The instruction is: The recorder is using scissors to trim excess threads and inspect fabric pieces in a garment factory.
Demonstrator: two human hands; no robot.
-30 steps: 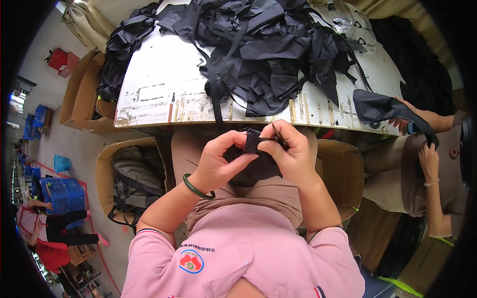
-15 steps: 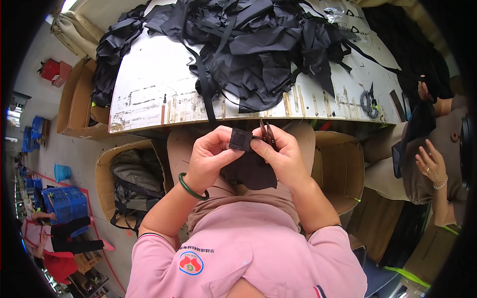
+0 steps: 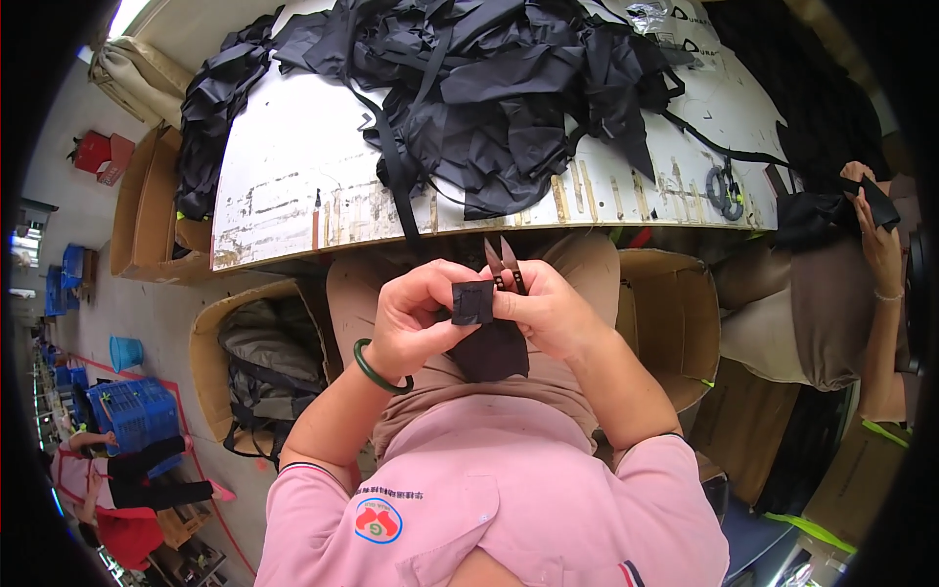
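Between my two hands, over my lap, is a small black fabric piece (image 3: 472,303) with a stitched, folded end facing up; its wider part (image 3: 492,350) hangs down below. My left hand (image 3: 419,311), with a green bangle at the wrist, pinches the folded end between thumb and fingers. In my right hand (image 3: 548,307) is a pair of thread snips (image 3: 504,266), blades pointing away from me and slightly apart. The right thumb also presses at the fabric's right edge.
A white table (image 3: 284,186) ahead bears a heap of black fabric and straps (image 3: 509,117). Dark-handled scissors (image 3: 725,190) lie at its right. Cardboard boxes stand beside both my legs, the left one (image 3: 210,338) holding a grey-black bag. At right, another person's hands (image 3: 875,235) hold black fabric.
The snips' blades have swung leftward and now show more fully. The stitched end has turned flatter toward me. The neighbour's hands have come together higher up on their fabric.
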